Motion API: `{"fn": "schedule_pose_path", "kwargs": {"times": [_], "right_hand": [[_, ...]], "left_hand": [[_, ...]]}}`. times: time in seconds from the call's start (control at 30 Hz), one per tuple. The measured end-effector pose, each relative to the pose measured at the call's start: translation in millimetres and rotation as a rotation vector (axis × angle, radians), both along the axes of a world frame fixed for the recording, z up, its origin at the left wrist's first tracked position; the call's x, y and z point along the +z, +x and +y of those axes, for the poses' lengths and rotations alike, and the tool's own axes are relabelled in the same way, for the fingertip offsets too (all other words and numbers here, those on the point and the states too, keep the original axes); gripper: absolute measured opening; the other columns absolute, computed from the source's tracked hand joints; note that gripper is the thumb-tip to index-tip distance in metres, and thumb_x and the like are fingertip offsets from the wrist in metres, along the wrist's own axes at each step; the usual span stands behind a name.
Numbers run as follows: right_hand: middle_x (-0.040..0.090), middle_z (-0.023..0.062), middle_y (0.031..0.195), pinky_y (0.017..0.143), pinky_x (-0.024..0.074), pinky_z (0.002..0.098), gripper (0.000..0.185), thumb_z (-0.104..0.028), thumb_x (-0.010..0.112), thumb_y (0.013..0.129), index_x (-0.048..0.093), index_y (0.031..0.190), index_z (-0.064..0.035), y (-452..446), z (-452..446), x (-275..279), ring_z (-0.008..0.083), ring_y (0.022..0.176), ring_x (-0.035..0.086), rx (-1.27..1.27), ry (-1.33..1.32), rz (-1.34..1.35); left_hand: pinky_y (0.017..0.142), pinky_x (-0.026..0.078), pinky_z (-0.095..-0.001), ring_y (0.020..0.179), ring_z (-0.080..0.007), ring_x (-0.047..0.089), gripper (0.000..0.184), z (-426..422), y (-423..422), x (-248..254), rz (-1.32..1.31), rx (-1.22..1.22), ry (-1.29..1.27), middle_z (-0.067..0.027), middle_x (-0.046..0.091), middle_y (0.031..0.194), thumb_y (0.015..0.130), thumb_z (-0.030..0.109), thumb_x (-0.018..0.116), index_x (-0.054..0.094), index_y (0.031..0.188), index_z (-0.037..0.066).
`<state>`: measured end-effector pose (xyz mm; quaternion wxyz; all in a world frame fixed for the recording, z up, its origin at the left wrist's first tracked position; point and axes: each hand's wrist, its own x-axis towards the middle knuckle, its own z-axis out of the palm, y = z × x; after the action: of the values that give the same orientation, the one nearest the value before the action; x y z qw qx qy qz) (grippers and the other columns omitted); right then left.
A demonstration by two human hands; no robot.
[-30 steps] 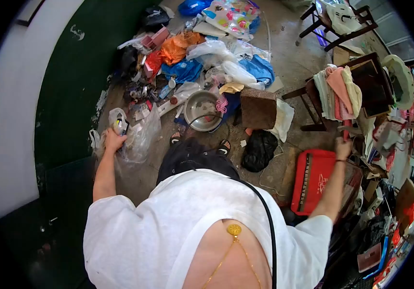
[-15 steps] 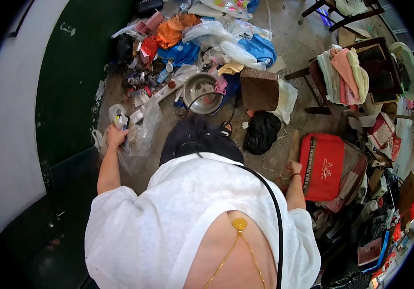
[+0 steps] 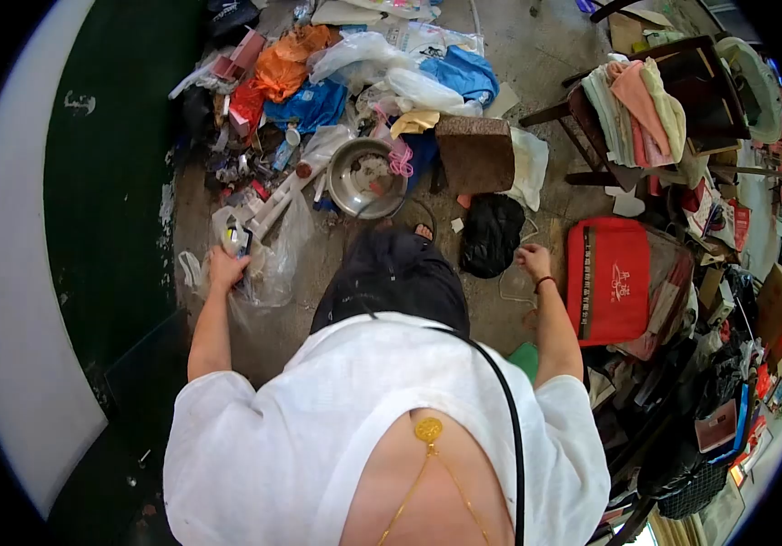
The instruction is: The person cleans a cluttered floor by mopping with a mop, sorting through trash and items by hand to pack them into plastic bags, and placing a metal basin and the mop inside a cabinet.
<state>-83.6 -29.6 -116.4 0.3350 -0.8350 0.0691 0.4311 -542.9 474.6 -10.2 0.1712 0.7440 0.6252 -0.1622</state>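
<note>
On the left, my left hand (image 3: 227, 269) is closed on the clear plastic bag (image 3: 280, 259), which spreads over the floor. A small dark item with some yellow and blue (image 3: 243, 240) shows through or beside the bag at my fingertips. My right hand (image 3: 534, 262) hovers with curled fingers just right of a crumpled black plastic bag (image 3: 489, 235); whether it holds anything is hard to see. A thin pale cord (image 3: 507, 296) runs on the floor below it. The red bag with white print (image 3: 607, 284) lies right of my right wrist.
Ahead stand a metal basin (image 3: 341, 182) and a brown block-like stool (image 3: 474, 155). Behind them spreads a heap with blue bags (image 3: 307, 107) and an orange bag (image 3: 286, 64). At right, folded towels (image 3: 635, 105) lie on a wooden chair (image 3: 582, 153). A green wall (image 3: 109, 182) borders the left.
My right hand has moved forward and left, from beside the red bag toward the black bag. My left hand stays at the clear bag. The view has shifted slightly with my body.
</note>
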Motion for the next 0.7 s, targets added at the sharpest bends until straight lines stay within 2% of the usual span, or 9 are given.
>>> {"fn": "schedule_pose_path", "kwargs": {"times": [0.1,0.3,0.4,0.47,0.53,0.63,0.7], "right_hand": [[0.06,0.0101,0.075,0.052,0.0444,0.0257,0.024,-0.007,0.056,0.076,0.056,0.096,0.0067,-6,37,10,0.0144,0.058,0.056,0.105,-0.049,-0.011],[0.06,0.0098,0.075,0.055,0.0446,0.0269,0.025,-0.008,0.055,0.076,0.056,0.096,0.0063,11,53,17,0.015,0.061,0.056,0.261,0.016,-0.035],[0.06,0.0097,0.074,0.054,0.0447,0.0271,0.025,-0.008,0.056,0.075,0.056,0.095,0.0066,30,31,17,0.0151,0.059,0.056,0.214,0.008,-0.042],[0.061,0.0121,0.073,0.059,0.0462,0.0289,0.027,-0.008,0.056,0.073,0.057,0.095,0.0072,51,-2,-2,0.0175,0.061,0.058,0.177,-0.021,0.012],[0.06,0.0109,0.074,0.051,0.0447,0.027,0.025,-0.005,0.058,0.072,0.057,0.093,0.0079,75,-31,-3,0.0155,0.055,0.056,0.223,-0.029,0.055],[0.058,0.0088,0.065,0.053,0.0449,0.0293,0.019,-0.007,0.056,0.073,0.058,0.085,0.0082,106,-63,10,0.0166,0.054,0.055,0.148,-0.086,0.073],[0.059,0.0097,0.065,0.051,0.0444,0.0287,0.016,-0.006,0.056,0.073,0.059,0.08,0.0079,128,-93,2,0.0165,0.054,0.055,-0.049,-0.031,0.142]], "left_hand": [[0.081,0.041,-0.0401,0.096,-0.0363,0.048,0.065,1,18,11,-0.024,0.013,-0.073,-0.0228,0.046,0.104,0.051,0.031,0.072,0.045,0.099,-0.004],[0.081,0.041,-0.0399,0.095,-0.0367,0.048,0.065,7,20,-4,-0.051,-0.038,-0.01,-0.0238,0.046,0.102,0.049,0.029,0.071,0.043,0.095,-0.007],[0.082,0.041,-0.0399,0.096,-0.0368,0.048,0.065,-2,43,5,0.003,-0.013,0.013,-0.024,0.047,0.102,0.049,0.028,0.071,0.043,0.096,-0.007],[0.082,0.041,-0.0398,0.097,-0.0367,0.047,0.065,-12,64,14,0.013,0.028,0.014,-0.0237,0.047,0.103,0.049,0.028,0.07,0.043,0.097,-0.007],[0.083,0.04,-0.0396,0.098,-0.0366,0.047,0.065,-22,83,17,0.014,0.073,0.025,-0.0234,0.046,0.104,0.05,0.028,0.07,0.043,0.098,-0.007],[0.085,0.04,-0.0397,0.101,-0.0362,0.045,0.067,-35,98,11,-0.023,0.219,-0.004,-0.0228,0.044,0.109,0.05,0.029,0.07,0.043,0.1,-0.006],[0.086,0.039,-0.0398,0.104,-0.0359,0.043,0.069,-43,112,11,-0.019,0.2,0.002,-0.0221,0.042,0.112,0.05,0.03,0.069,0.042,0.103,-0.005]]}}
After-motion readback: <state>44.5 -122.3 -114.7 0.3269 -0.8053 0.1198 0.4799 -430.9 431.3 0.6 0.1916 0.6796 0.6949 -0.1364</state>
